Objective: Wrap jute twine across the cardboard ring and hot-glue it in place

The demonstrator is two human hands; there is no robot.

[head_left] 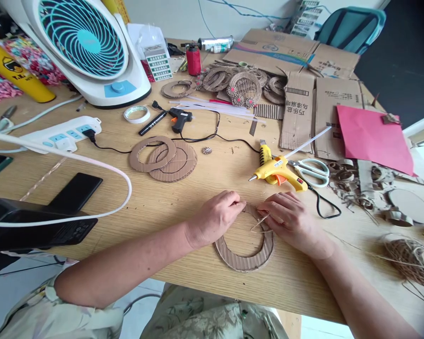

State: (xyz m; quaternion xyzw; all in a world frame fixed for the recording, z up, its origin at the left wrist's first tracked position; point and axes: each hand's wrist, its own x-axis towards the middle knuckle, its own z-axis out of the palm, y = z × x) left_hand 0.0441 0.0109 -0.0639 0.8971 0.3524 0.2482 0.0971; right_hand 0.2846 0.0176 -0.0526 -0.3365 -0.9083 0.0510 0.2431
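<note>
A flat cardboard ring (246, 264) lies on the table in front of me. My left hand (219, 217) is closed, with thumb and forefinger pinched at the ring's upper left edge. At its upper right, my right hand (291, 222) is closed around a thin strand of twine (258, 228), whose loose loop hangs over the ring's opening. The fingers partly hide the far side of the ring. From the right hand, the strand runs toward a ball of twine (411, 261) at the right edge.
Beyond my hands lie a yellow glue gun (277, 168) and scissors (313, 173). More cardboard rings (151, 153), a black glue gun (179, 120) and a tape roll (136, 114) sit farther left. A fan (92, 84), power strip (63, 135), cardboard scraps (367, 188) and pink paper (372, 136) surround the workspace.
</note>
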